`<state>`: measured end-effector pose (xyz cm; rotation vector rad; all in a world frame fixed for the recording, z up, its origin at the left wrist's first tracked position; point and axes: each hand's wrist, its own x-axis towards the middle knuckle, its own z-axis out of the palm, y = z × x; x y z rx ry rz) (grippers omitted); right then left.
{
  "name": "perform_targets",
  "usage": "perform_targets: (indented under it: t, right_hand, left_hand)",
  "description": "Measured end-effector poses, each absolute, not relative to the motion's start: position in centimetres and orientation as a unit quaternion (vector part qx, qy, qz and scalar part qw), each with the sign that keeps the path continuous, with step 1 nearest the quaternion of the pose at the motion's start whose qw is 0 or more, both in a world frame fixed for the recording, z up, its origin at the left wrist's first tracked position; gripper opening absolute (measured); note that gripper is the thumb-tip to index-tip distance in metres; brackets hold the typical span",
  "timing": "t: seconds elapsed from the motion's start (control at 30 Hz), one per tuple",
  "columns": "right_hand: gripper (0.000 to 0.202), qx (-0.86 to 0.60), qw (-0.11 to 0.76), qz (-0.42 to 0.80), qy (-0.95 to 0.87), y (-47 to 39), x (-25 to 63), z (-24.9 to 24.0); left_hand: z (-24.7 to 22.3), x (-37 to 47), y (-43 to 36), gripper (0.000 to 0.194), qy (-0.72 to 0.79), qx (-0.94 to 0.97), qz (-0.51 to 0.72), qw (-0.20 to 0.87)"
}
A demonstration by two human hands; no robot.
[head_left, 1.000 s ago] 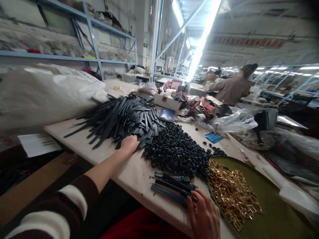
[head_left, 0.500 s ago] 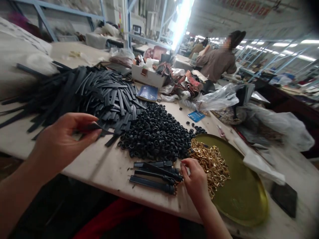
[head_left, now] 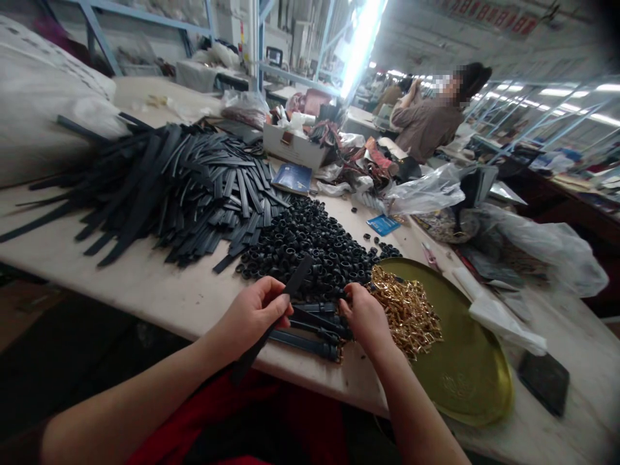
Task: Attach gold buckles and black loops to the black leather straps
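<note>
My left hand (head_left: 254,316) pinches a flat black strap (head_left: 300,274) near its middle. One end of the strap points up toward the loops, and the other hangs past the table edge. Close by on the right, my right hand (head_left: 368,323) has thumb and fingers drawn together at the edge of a heap of small black loops (head_left: 314,239). What its fingertips hold is too small to make out. Between and below my hands lie several black straps with fittings at one end (head_left: 305,345), partly covered by my left hand. Gold-coloured metal buckles (head_left: 411,316) are piled beside my right hand.
The buckles lie partly on a round gold-green tray (head_left: 477,368). A large heap of black straps (head_left: 194,187) fills the left. Behind are a blue booklet (head_left: 292,177), a white box (head_left: 293,148) and plastic bags (head_left: 547,245). A dark flat object (head_left: 543,382) lies right; a person (head_left: 429,126) is farther back.
My left hand has come right and down from the strap heap, bringing a black strap over the table's front. My right hand has shifted slightly up and left, to the loops' edge.
</note>
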<state>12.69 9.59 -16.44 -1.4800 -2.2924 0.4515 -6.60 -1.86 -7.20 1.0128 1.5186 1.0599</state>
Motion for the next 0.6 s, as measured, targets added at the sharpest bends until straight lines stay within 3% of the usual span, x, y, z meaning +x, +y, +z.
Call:
perform_targets:
  t: [0.13, 0.33, 0.47, 0.6]
  right_hand:
    - [0.024, -0.534, 0.235, 0.198, -0.788, 9.1, 13.1, -16.5]
    - [0.027, -0.499, 0.357, 0.410, -0.674, 6.4, 15.8, -15.1]
    - [0.035, -0.423, 0.413, 0.698, -0.405, 2.9, 16.4, -14.0]
    - [0.032, -0.358, 0.455, 0.787, -0.213, -0.3, 15.4, -13.1]
  left_hand:
    - [-6.2, -5.3, -3.4, 0.017, 0.590, 0.290, 0.424, 0.623]
    - [-6.3, -3.9, -5.7, 0.019, 0.560, 0.250, 0.417, 0.670]
    - [-6.2, -2.6, -6.9, 0.020, 0.547, 0.256, 0.407, 0.685]
    - [-6.0, -1.6, -7.9, 0.024, 0.547, 0.291, 0.369, 0.693]
